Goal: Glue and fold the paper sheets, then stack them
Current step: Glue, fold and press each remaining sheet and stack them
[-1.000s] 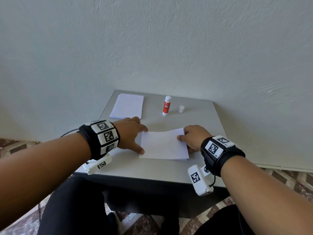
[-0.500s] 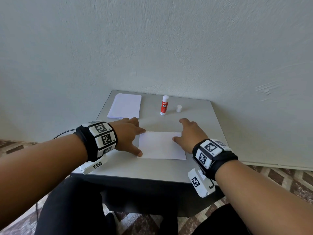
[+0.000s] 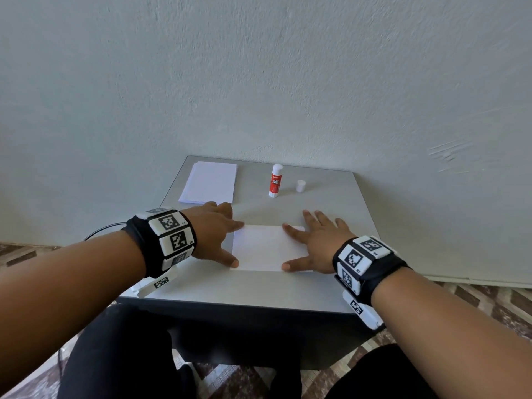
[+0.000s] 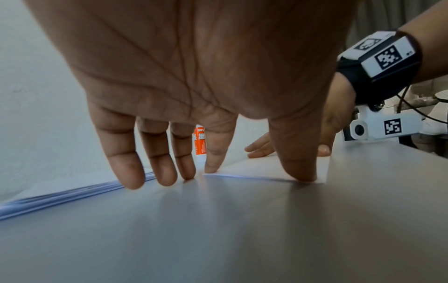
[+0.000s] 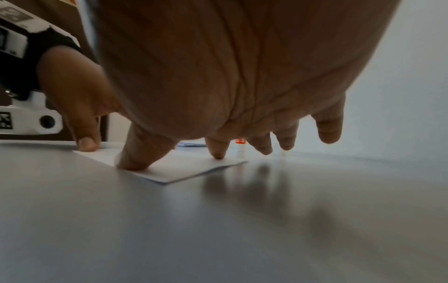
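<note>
A folded white sheet [image 3: 263, 247] lies flat in the middle of the grey table [image 3: 259, 292]. My left hand [image 3: 214, 237] presses its left edge with thumb and index fingertip, fingers straight. My right hand [image 3: 312, 244] lies spread over the sheet's right end, thumb and index finger pressing down. In the left wrist view the left fingers [image 4: 213, 151] touch the sheet [image 4: 261, 170] at its corner. In the right wrist view the right hand's thumb and index press the sheet [image 5: 179, 168]. A stack of white sheets [image 3: 210, 182] sits at the back left.
A red and white glue stick [image 3: 275, 181] stands upright at the back centre, its white cap [image 3: 300, 186] beside it to the right. The wall runs close behind the table. A cable hangs off the table's left side.
The sheet's lifted upper layer has come down flat. My right hand went from gripping the sheet's right edge to lying spread and pressing on it. The left hand has stayed at the left edge.
</note>
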